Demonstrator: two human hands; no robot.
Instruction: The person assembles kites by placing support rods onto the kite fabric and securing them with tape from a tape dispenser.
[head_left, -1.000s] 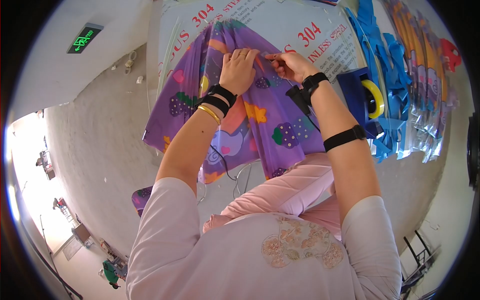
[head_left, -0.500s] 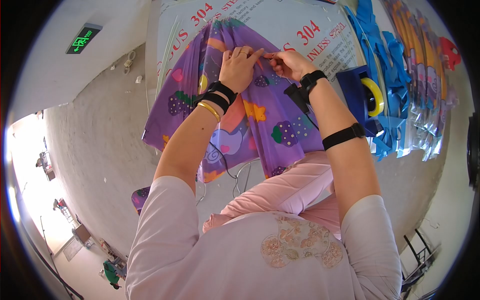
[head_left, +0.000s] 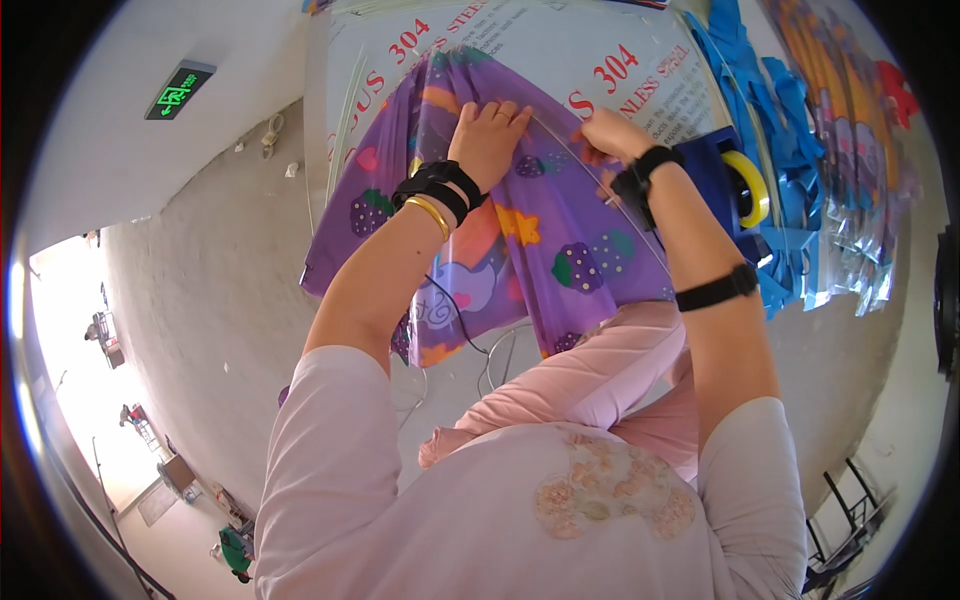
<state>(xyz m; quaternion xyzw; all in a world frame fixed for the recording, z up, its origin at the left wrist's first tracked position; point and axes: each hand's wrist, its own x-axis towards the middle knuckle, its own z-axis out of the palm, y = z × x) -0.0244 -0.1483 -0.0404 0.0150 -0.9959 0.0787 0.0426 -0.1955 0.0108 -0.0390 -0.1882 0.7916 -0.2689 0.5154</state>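
Sheeting (head_left: 560, 195), purple and fruit-printed, overhangs the grey tabletop's (head_left: 560, 60) near edge; left hand (head_left: 490, 145) lies atop, fingers extended; right hand (head_left: 618, 138) curls, grip unclear.

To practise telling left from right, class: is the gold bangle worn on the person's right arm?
No, the gold bangle is on the arm of the left hand, which rests on the purple patterned sheet.

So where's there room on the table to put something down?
The lettered table top looks bare beyond the right hand, between the purple cloth and the blue strips. It's crowded to the right, with the tape dispenser, those strips and the plastic-wrapped packets. The left hand is on the cloth.
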